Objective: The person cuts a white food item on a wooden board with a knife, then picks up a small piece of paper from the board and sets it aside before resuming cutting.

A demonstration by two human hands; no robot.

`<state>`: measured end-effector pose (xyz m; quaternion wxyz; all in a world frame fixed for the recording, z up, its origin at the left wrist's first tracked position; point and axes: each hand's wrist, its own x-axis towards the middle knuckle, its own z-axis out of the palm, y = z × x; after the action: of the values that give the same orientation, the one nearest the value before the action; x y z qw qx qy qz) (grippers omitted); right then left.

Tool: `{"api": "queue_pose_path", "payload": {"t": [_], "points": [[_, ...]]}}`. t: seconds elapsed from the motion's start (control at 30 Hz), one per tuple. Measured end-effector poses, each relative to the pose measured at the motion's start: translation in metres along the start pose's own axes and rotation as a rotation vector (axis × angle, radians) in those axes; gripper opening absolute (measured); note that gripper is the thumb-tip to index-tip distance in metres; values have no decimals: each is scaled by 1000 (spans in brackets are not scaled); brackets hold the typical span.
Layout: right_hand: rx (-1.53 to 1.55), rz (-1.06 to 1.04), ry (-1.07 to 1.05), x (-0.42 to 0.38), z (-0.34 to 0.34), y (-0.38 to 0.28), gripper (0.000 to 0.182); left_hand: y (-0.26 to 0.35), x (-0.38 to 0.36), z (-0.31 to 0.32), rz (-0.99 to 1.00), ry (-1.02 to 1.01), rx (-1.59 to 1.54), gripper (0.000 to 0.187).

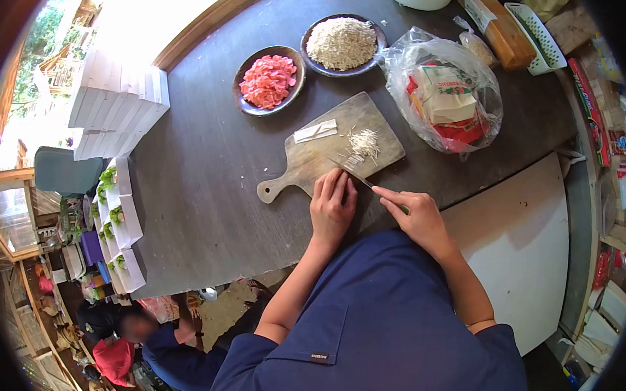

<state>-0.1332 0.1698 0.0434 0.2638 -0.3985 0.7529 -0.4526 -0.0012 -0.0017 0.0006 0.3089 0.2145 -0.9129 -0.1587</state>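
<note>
1. The left hand lay flat with its fingers stretched out and pressed down on the near edge of the pale wooden cutting board with a handle. It wasn't gripping anything, and whatever sat under the fingertips was too small to make out.
2. The right hand was clenched around the handle of a thin-bladed knife, and the blade ran out from the fist right past the left fingertips onto the board.
3. Just beyond both sets of fingers was a small heap of white shredded strips, with a flat white uncut slab a bit further out, to the left of the heap.
4. Well past the board, away from the fingers, sat a dark round plate of pink-red slices and another dark plate piled with white shreds.
5. Off to the right of the knife hand was a clear plastic bag holding red and white packets, touching the board's far right corner or close to it.
6. Everything sat on a dark wooden table.
</note>
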Motion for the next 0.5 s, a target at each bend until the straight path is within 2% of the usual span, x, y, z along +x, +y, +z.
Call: {"api": "queue_pose_path", "payload": {"t": [0.17, 0.37, 0.5], "points": [[-130, 31, -17, -1, -2, -12, 36, 1, 0, 0, -2, 6, -14, 24], [3, -50, 27, 0, 0, -5, 35, 0, 0, 0, -8, -16, -17, 27], [-31, 1, 25, 2, -2, -6, 35, 2, 1, 0, -15, 0, -25, 28]]}}
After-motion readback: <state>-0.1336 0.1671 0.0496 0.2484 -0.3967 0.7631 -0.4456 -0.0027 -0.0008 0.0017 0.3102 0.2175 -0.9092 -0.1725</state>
